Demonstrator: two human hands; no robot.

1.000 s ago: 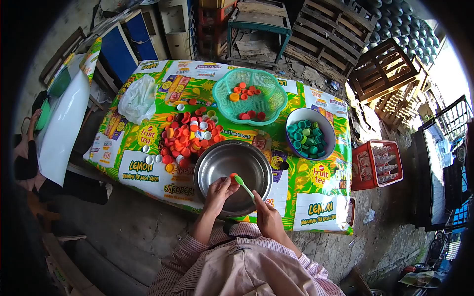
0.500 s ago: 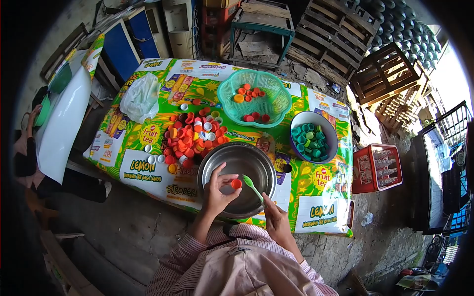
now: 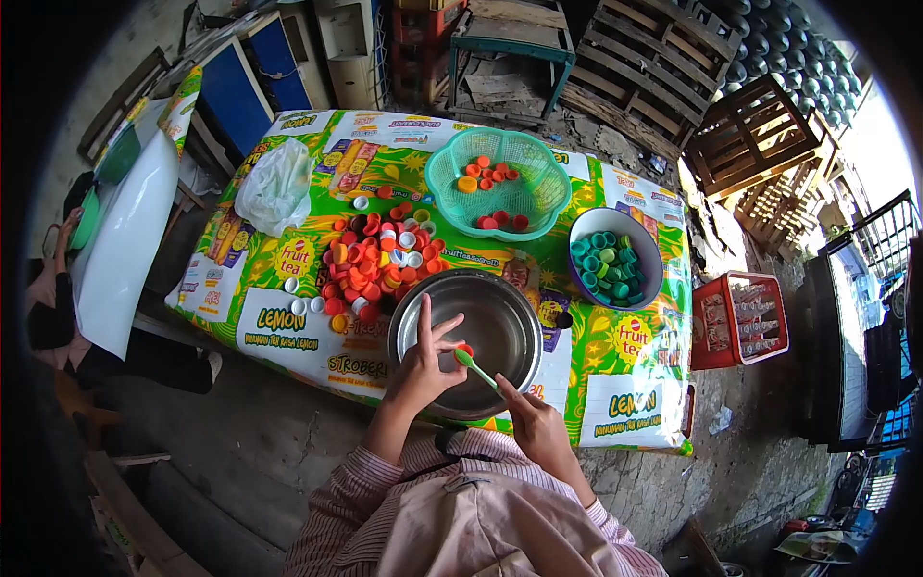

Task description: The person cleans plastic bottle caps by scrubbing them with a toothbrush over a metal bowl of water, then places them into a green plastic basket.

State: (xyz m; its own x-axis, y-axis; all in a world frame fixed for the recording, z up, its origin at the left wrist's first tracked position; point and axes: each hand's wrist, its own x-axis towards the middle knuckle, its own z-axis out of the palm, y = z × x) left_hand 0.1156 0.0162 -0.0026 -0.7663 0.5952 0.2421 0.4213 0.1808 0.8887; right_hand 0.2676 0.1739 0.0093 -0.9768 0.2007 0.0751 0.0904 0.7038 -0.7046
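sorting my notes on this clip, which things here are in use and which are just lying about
In use: left hand, red cap, right hand, green brush, steel bowl.

Lying about: plastic bag, red crate, wooden pallets.

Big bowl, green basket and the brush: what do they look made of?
Bowl: metal, likely steel; grey, shiny, reflecting light. Basket: plastic, it seems; mint green, open mesh walls, scalloped rim. Brush, in the right hand: probably plastic; smooth bright green handle, head too small to tell.
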